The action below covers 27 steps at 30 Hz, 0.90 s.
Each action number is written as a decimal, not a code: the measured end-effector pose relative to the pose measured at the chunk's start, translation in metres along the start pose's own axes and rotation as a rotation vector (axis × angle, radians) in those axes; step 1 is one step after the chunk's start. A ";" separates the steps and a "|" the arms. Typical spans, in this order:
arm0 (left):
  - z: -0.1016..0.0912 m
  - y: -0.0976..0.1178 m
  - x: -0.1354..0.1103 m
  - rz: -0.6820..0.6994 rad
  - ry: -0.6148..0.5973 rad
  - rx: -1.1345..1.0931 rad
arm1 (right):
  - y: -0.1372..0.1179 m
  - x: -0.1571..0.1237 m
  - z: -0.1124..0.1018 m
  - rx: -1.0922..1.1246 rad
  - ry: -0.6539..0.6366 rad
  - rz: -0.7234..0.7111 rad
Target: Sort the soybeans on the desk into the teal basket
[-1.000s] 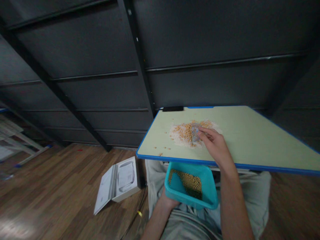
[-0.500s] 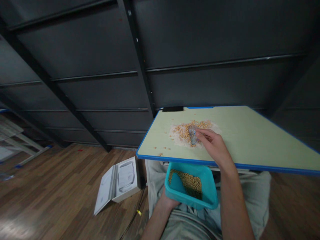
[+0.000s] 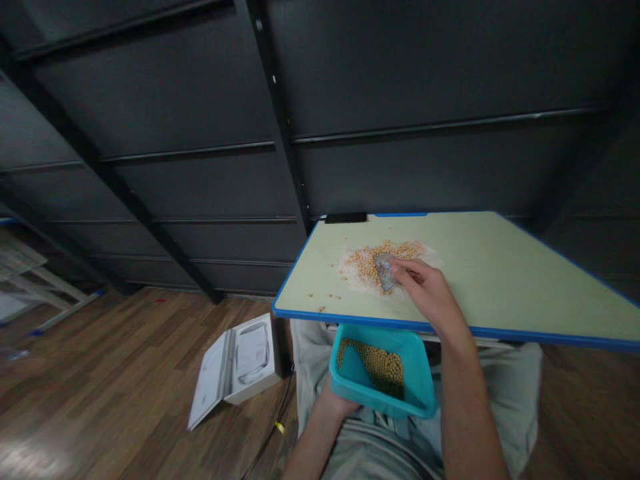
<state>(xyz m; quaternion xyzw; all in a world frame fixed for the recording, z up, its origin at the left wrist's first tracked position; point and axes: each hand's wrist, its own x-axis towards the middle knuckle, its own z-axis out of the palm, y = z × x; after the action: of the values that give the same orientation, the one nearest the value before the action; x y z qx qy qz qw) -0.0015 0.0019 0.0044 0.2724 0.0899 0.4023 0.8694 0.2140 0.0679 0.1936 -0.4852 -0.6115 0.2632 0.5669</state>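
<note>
Pinched between my right thumb and fingers is a small clear, patterned flat piece (image 3: 385, 272), perhaps a plastic bag or card; its exact kind I cannot make out. My right hand (image 3: 424, 287) holds it tilted over a mixed spread of tan soybean-like beans (image 3: 367, 261) and white rice-like grains (image 3: 356, 279) on the pale tabletop (image 3: 500, 267). Below the table's front edge, my left hand (image 3: 339, 402) grips a teal plastic tub (image 3: 420, 373) from its left underside, fingers mostly hidden. Similar beans (image 3: 383, 367) lie inside the tub.
A black flat object (image 3: 345, 218) lies at the table's back left corner. A few stray beans (image 3: 330, 296) sit near the front left. On the wooden floor (image 3: 140, 373) stands an open white box (image 3: 255, 353), with a black cable (image 3: 273, 427) beside it. A dark panelled wall (image 3: 425, 80) rises behind.
The clear piece in my right hand has tilted and shifted very slightly to the left. My left hand and the tub have stayed in place.
</note>
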 end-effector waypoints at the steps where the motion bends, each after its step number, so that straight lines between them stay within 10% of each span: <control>1: 0.001 0.000 0.000 -0.002 -0.007 0.004 | 0.001 0.000 0.000 0.003 0.008 0.002; 27: 0.033 0.012 0.002 -0.028 -0.022 -0.024 | 0.003 0.001 0.001 0.009 0.013 0.014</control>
<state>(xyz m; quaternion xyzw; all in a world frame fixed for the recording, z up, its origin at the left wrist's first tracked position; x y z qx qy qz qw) 0.0044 -0.0036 0.0388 0.2652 0.0793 0.3882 0.8790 0.2139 0.0696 0.1913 -0.4886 -0.6032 0.2668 0.5712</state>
